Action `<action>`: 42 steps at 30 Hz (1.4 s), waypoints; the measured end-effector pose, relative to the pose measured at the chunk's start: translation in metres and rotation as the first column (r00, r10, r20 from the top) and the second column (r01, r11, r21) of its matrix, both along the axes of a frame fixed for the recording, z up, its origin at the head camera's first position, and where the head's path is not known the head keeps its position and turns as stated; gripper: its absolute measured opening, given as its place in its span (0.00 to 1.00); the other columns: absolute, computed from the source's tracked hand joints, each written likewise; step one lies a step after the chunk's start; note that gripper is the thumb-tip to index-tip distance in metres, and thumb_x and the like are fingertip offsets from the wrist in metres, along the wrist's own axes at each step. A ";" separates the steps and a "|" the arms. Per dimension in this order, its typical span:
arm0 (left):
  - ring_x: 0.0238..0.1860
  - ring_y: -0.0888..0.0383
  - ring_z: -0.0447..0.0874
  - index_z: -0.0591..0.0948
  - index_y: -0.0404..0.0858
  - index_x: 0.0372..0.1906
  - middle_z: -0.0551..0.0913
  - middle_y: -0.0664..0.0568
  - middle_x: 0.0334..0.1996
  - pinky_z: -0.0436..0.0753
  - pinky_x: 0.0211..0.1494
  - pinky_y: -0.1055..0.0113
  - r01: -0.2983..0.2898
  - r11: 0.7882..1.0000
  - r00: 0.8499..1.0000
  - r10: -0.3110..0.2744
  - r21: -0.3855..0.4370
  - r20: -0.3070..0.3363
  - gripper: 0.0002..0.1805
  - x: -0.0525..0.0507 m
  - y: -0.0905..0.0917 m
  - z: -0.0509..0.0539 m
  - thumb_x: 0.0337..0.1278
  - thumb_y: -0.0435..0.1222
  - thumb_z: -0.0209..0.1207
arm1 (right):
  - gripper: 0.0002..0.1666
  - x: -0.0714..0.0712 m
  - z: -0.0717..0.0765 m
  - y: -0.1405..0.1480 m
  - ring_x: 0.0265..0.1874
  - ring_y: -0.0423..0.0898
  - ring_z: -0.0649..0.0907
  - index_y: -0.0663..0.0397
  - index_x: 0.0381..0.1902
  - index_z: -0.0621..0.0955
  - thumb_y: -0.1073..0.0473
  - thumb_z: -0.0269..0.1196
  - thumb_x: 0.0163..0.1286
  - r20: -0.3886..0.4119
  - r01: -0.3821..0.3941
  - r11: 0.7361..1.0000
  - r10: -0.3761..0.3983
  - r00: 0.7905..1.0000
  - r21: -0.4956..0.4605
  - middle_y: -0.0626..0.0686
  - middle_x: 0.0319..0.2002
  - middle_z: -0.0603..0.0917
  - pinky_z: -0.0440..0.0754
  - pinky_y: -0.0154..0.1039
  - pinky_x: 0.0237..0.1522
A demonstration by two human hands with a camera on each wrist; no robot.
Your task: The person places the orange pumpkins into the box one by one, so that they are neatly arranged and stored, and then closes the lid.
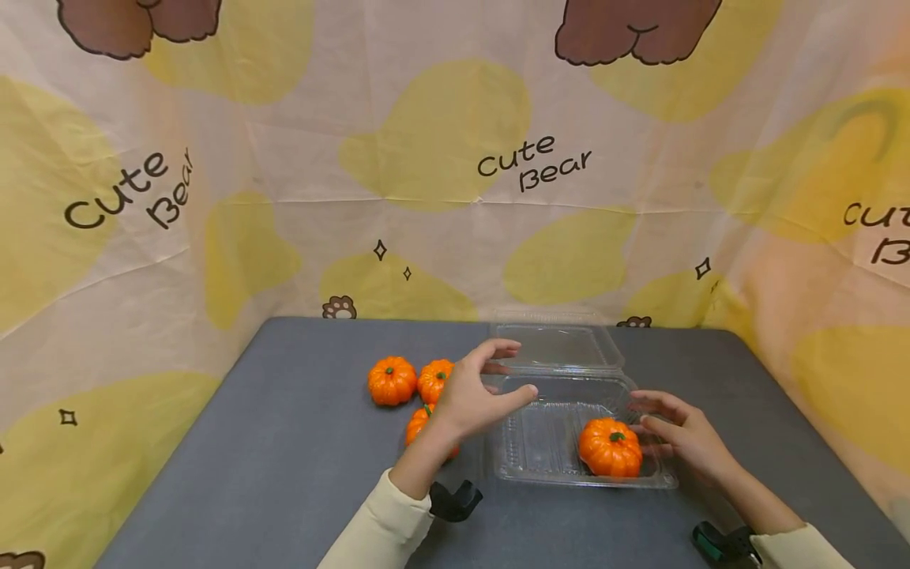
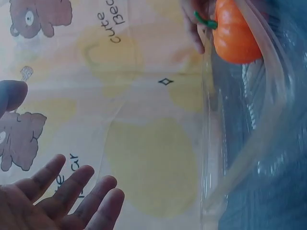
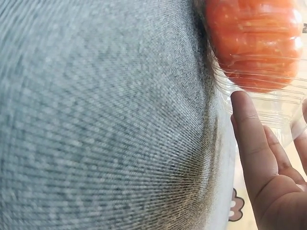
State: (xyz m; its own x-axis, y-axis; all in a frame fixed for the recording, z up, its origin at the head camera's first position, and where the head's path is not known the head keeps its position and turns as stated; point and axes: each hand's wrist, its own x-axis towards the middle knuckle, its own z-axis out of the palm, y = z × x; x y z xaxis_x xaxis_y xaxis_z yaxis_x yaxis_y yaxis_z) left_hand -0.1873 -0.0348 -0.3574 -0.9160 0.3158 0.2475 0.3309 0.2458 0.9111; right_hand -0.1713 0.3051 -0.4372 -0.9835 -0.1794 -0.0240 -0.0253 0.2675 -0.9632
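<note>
A clear plastic clamshell container (image 1: 540,438) lies on the table with its lid (image 1: 558,348) folded back. In its right half sits a small orange pumpkin (image 1: 610,448) with a green stem. My left hand (image 1: 476,395) hovers by the container's left side, thumb and fingers spread, holding nothing. At the right wall is my right hand (image 1: 686,435), its fingers extended beside the pumpkin. The right wrist view shows a fingertip (image 3: 241,100) at the outside of the ribbed clear wall; whether it presses there I cannot tell.
Left of the container are more orange pumpkins: one (image 1: 392,381) at the far left, another (image 1: 434,379) beside it, and a third (image 1: 418,425) partly behind my left forearm. The grey table (image 1: 284,474) meets a printed cloth backdrop (image 1: 441,142) at the back and sides.
</note>
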 end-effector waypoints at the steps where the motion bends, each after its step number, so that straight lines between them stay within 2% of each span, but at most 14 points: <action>1: 0.54 0.50 0.80 0.75 0.54 0.59 0.78 0.59 0.57 0.82 0.51 0.56 -0.003 1.000 1.000 0.003 -0.007 0.001 0.29 0.000 -0.003 0.001 0.48 0.45 0.69 | 0.27 0.000 0.000 0.000 0.39 0.36 0.86 0.68 0.65 0.65 0.62 0.55 0.73 0.004 0.007 1.000 -0.007 1.000 0.000 0.33 0.45 0.83 0.87 0.43 0.34; 7: 0.54 0.56 0.80 0.75 0.56 0.58 0.78 0.63 0.56 0.81 0.52 0.53 -0.044 0.997 0.999 0.044 -0.058 -0.003 0.29 0.003 -0.020 0.002 0.47 0.46 0.69 | 0.26 0.000 0.001 0.000 0.38 0.37 0.86 0.66 0.65 0.67 0.63 0.55 0.72 -0.005 0.006 1.000 -0.006 1.000 -0.005 0.33 0.45 0.83 0.87 0.43 0.34; 13: 0.53 0.53 0.80 0.76 0.57 0.57 0.79 0.63 0.55 0.80 0.54 0.51 -0.118 0.989 0.993 0.116 -0.087 -0.018 0.28 0.003 -0.039 0.002 0.46 0.45 0.70 | 0.24 0.000 0.001 0.001 0.38 0.37 0.86 0.61 0.64 0.69 0.63 0.55 0.72 -0.002 0.005 1.000 -0.005 1.000 -0.014 0.36 0.44 0.83 0.87 0.43 0.34; 17: 0.54 0.51 0.79 0.76 0.58 0.56 0.79 0.62 0.55 0.79 0.55 0.49 -0.151 0.984 0.988 0.151 -0.098 -0.009 0.28 0.004 -0.051 0.000 0.46 0.46 0.70 | 0.25 0.000 0.002 0.000 0.38 0.38 0.86 0.62 0.65 0.68 0.63 0.55 0.72 0.006 0.009 1.000 -0.009 1.000 -0.011 0.38 0.44 0.83 0.87 0.43 0.34; 22: 0.55 0.50 0.79 0.76 0.59 0.55 0.79 0.64 0.53 0.79 0.54 0.50 -0.189 0.967 0.982 0.191 -0.169 -0.001 0.27 0.006 -0.062 -0.007 0.45 0.49 0.70 | 0.27 0.001 0.002 0.000 0.38 0.38 0.86 0.67 0.66 0.65 0.63 0.55 0.72 0.017 0.019 1.000 -0.019 1.000 0.002 0.39 0.44 0.83 0.87 0.44 0.35; 28: 0.54 0.49 0.80 0.77 0.59 0.54 0.79 0.63 0.53 0.81 0.52 0.52 -0.214 0.951 0.976 0.218 -0.225 -0.007 0.27 0.004 -0.073 -0.017 0.44 0.50 0.71 | 0.28 0.002 0.000 0.000 0.38 0.38 0.86 0.68 0.66 0.65 0.63 0.55 0.72 0.012 0.020 1.000 -0.020 1.000 0.005 0.38 0.44 0.83 0.87 0.44 0.35; 33: 0.53 0.49 0.80 0.77 0.56 0.54 0.80 0.56 0.55 0.80 0.50 0.55 -0.222 0.939 0.973 0.230 -0.264 0.000 0.27 0.004 -0.082 -0.023 0.44 0.50 0.71 | 0.28 0.001 -0.002 0.000 0.38 0.38 0.86 0.68 0.66 0.64 0.62 0.55 0.72 0.017 0.015 1.000 -0.015 1.000 -0.004 0.38 0.44 0.83 0.87 0.44 0.35; 38: 0.53 0.48 0.80 0.77 0.48 0.57 0.80 0.53 0.55 0.80 0.54 0.53 -0.224 0.930 0.973 0.231 -0.290 -0.009 0.30 0.005 -0.092 -0.028 0.45 0.49 0.70 | 0.25 0.001 -0.001 0.002 0.39 0.38 0.86 0.63 0.65 0.68 0.62 0.55 0.73 0.019 0.005 1.000 -0.005 1.000 -0.027 0.38 0.44 0.83 0.87 0.43 0.35; 42: 0.55 0.48 0.80 0.77 0.43 0.58 0.80 0.51 0.56 0.79 0.57 0.52 -0.216 0.933 0.975 0.224 -0.289 -0.006 0.32 0.007 -0.097 -0.034 0.45 0.48 0.71 | 0.23 0.000 -0.001 0.003 0.39 0.38 0.86 0.59 0.64 0.70 0.62 0.55 0.73 0.012 -0.003 0.999 0.004 1.000 -0.040 0.38 0.44 0.84 0.87 0.43 0.35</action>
State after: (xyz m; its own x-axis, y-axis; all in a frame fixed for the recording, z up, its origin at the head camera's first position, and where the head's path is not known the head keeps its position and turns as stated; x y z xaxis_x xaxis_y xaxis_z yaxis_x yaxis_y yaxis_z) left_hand -0.1808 -0.1323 -0.3911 -0.9756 0.1595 0.1511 0.2155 0.5607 0.7995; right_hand -0.1714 0.3077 -0.4378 -0.9825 -0.1839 -0.0283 -0.0147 0.2284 -0.9735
